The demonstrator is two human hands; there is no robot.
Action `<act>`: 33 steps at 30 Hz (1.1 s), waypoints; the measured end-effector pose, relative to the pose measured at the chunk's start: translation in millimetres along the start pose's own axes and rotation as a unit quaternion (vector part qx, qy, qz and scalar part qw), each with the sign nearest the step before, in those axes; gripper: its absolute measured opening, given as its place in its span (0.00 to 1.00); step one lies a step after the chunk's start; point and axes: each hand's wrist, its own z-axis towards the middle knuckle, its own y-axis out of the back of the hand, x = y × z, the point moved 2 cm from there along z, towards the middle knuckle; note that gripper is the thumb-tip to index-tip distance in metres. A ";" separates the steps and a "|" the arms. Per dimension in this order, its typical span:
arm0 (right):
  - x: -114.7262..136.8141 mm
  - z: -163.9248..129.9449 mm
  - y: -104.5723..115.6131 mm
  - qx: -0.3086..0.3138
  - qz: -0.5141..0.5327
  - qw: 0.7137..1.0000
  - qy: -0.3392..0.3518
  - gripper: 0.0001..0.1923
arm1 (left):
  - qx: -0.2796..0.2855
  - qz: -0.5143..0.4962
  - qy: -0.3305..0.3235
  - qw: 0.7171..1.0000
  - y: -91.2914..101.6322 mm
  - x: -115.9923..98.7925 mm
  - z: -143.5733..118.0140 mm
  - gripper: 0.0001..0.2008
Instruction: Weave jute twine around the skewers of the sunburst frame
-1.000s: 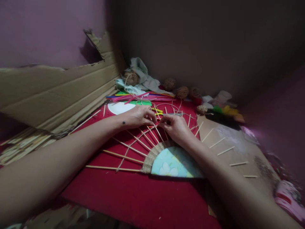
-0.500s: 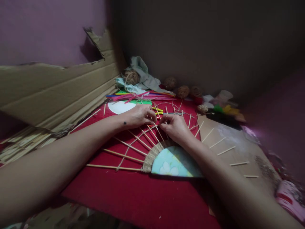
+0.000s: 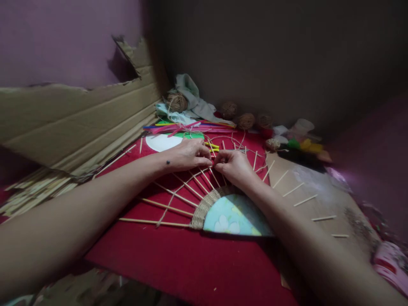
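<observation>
A half-round fan frame lies on the red cloth: a blue flowered panel (image 3: 234, 216) edged by a woven twine band (image 3: 201, 209), with thin wooden sticks (image 3: 174, 194) spreading outward. A strand of twine (image 3: 170, 202) crosses the left sticks partway along. My left hand (image 3: 194, 153) is closed at one upper stick, thumb and fingertips pinched around it where the twine meets it. Almost touching it, my right hand (image 3: 234, 165) pinches at the same spot, apparently on the twine; its fingertips hide most of the strand. Yellow-handled scissors (image 3: 212, 146) lie just behind both hands.
Twine balls (image 3: 177, 102), grey cloth (image 3: 200, 108) and coloured strips (image 3: 191, 127) lie along the back. A white half-round piece (image 3: 162, 143) sits behind my left forearm. Cardboard (image 3: 73, 123) stands at the left; a brown board (image 3: 306, 199) extends right beneath the stick ends.
My fingertips have drawn slightly closer together at the stick, and the left fingers look more closed. The view has shifted a little; the fan frame lies as before.
</observation>
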 end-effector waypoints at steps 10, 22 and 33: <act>0.0 -1.0 0.9 0.005 0.005 1.000 0.008 0.07 | 0.021 -0.017 0.031 0.999 0.5 -4.9 1.4 0.08; -16.5 0.4 27.9 -0.028 -0.016 0.999 -0.003 0.07 | 0.025 -0.055 0.072 0.996 -0.7 -1.4 5.7 0.09; -23.8 3.4 29.4 -0.027 -0.066 0.997 -0.023 0.08 | 0.061 -0.076 0.098 0.990 1.2 -5.4 9.1 0.10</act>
